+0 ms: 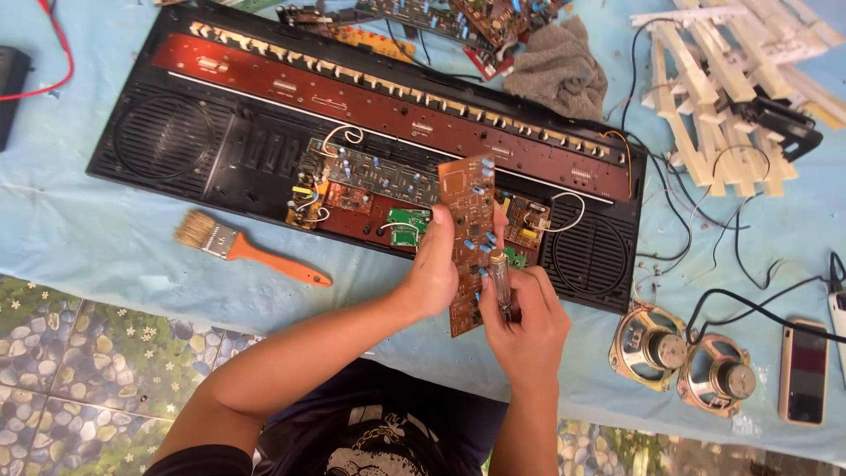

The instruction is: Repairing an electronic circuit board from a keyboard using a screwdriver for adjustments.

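1. Brown circuit board stands tilted, pinched at its left edge by the left hand.
2. Right hand is closed around a clear-handled screwdriver, its tip touching the board.
3. Beyond both hands, an open black keyboard case holds more circuit boards and wires.
4. Left of the hands, a paintbrush lies on the blue cloth.

A home repair spot: opened keyboard case, loose speakers, pebble-patterned floor.

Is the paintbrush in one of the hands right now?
No, the paintbrush lies alone on the blue cloth, while the left hand holds the brown circuit board.
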